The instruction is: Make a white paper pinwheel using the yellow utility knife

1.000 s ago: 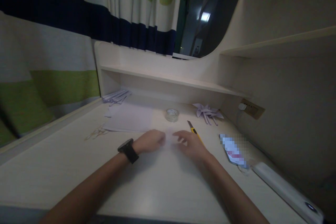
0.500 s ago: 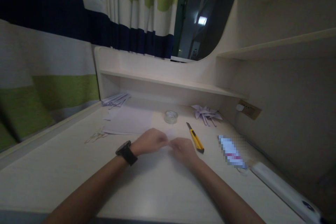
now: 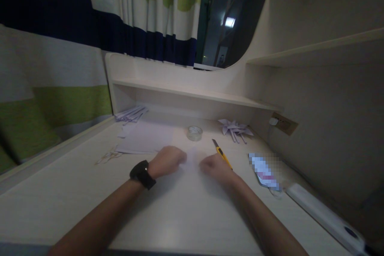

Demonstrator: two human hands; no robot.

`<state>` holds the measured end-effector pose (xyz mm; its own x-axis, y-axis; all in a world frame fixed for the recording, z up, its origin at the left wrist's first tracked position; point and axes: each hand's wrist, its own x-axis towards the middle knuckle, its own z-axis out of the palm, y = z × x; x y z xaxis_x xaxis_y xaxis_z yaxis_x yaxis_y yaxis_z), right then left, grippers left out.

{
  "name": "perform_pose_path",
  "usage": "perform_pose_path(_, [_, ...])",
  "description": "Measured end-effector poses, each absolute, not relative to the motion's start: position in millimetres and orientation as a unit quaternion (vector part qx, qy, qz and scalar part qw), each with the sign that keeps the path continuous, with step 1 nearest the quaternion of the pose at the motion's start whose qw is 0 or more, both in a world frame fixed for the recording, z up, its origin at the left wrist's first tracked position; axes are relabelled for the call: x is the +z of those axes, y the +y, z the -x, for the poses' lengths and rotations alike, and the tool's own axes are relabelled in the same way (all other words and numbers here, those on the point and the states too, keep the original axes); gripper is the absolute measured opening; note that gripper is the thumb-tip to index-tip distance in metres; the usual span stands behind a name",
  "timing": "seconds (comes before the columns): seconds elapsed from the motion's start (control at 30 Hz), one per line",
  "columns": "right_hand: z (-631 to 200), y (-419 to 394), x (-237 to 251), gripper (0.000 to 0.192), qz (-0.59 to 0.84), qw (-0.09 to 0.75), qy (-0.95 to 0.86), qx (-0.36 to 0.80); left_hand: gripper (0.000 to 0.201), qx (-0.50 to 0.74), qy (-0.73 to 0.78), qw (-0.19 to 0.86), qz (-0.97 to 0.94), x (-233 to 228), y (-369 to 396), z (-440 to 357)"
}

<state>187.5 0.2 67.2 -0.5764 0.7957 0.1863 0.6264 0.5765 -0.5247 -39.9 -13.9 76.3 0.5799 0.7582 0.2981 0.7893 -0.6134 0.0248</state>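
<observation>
On the pale desk [image 3: 75, 192], a stack of paper sheets [image 3: 147, 139] lies beyond the left hand [image 3: 166, 161]. Both fists are curled, the left hand and right hand [image 3: 216, 167] each pinching an edge of a small white paper piece [image 3: 192, 157] held between them, low over the desktop. Just behind the right hand lies a yellow utility knife [image 3: 221, 153]; a tape roll [image 3: 195, 133] sits farther back.

Home study nook: built-in desk [image 3: 90, 192], shelves [image 3: 192, 93], striped curtain [image 3: 90, 24].
</observation>
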Motion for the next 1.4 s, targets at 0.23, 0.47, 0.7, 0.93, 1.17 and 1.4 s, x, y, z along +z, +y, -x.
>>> perform_pose_path(0.23, [-176, 0, 53, 0.020, 0.381, 0.250, -0.861, 0.225, 0.020, -0.189, -0.388, -0.068, 0.900, 76, -12, 37])
perform_pose_path(0.47, [-169, -5, 52, 0.022, 0.383, 0.231, -0.827, 0.342, 0.022, -0.176, -0.363, -0.120, 0.907, 77, -19, 29])
perform_pose_path(0.7, [-174, -8, 56, 0.017, 0.333, 0.175, -0.839, 0.394, 0.015, -0.124, -0.355, -0.157, 0.913, 81, -22, 28])
perform_pose_path(0.93, [-179, -8, 66, 0.017, 0.319, 0.129, -0.817, 0.463, 0.017, -0.120, -0.345, -0.260, 0.894, 80, -22, 28])
perform_pose_path(1.17, [-180, -10, 76, 0.018, 0.320, 0.093, -0.816, 0.472, 0.018, -0.121, -0.348, -0.322, 0.872, 74, -19, 26])
perform_pose_path(1.4, [-177, -8, 65, 0.017, 0.325, 0.127, -0.815, 0.463, 0.020, -0.100, -0.361, -0.338, 0.863, 67, -20, 24])
